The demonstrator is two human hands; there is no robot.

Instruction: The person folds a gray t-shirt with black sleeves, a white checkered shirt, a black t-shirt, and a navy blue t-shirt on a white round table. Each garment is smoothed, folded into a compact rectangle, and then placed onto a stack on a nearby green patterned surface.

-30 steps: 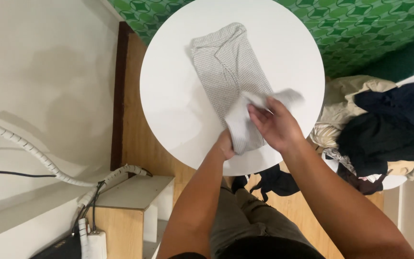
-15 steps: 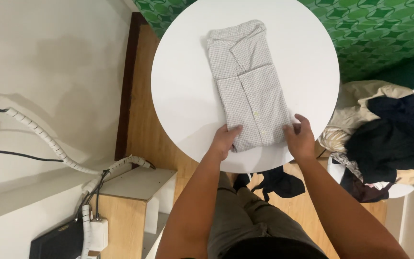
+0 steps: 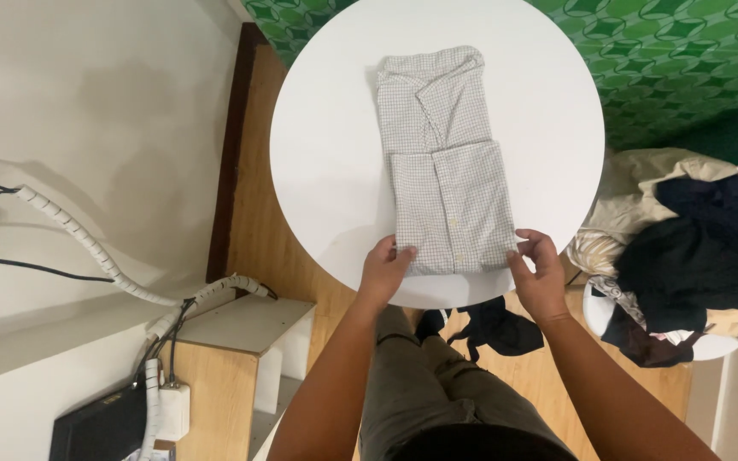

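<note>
— Two hands on one garment: where does it lie?
— The folded grey-and-white checked cotton shirt (image 3: 444,162) lies flat across the middle of the round white tabletop (image 3: 326,154), collar toward the far edge, lower fold reaching almost to the near edge.
— And the fingers?
— The left hand (image 3: 386,269) pinches the shirt's near left corner, fingers curled together. The right hand (image 3: 540,273) grips the near right corner the same way, thumb on top.
— Anything beside the table?
— A heap of dark and beige clothes (image 3: 685,248) sits off the right edge, and a black cloth (image 3: 497,329) lies on the wooden floor (image 3: 275,230) below the near edge.
</note>
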